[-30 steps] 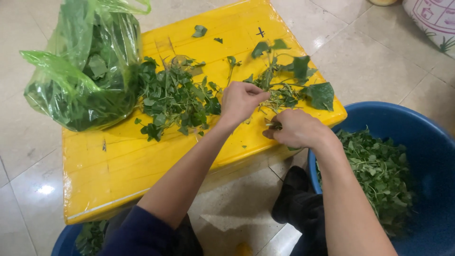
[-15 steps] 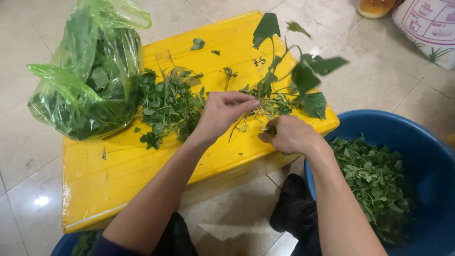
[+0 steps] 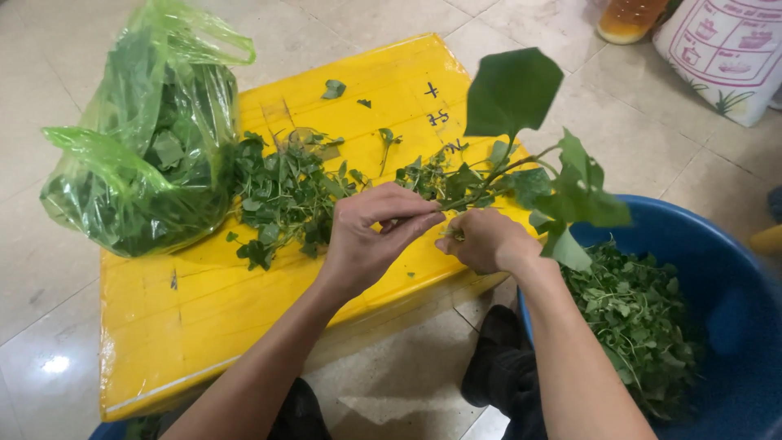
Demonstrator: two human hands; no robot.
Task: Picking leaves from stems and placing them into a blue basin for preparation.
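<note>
A: What had changed since the earlier frames?

B: The leafy stem (image 3: pixel 521 167) had been lifted off the yellow box lid (image 3: pixel 204 301) and was raised above its right edge, its largest leaf held high over the far right corner. A second before, it had lain flat among the loose greens.

A: How was it gripped?

B: The base of the stem was pinched in the right hand (image 3: pixel 482 240), whose fingers were curled closed around it. The left hand (image 3: pixel 371 236) was placed just beside, its fingertips pressed together on the stem a little further along. The two hands were nearly touching, above the near right edge of the lid.

A: What else was seen on the lid?

B: A pile of small loose greens (image 3: pixel 285 195) was spread across the middle, and a green plastic bag (image 3: pixel 147 155) stuffed with leaves was set at the left edge, touching that pile.

A: And off the lid?

B: A blue tub (image 3: pixel 733 326) holding picked greens was seen on the tiled floor, just beside the lid's right edge.
</note>
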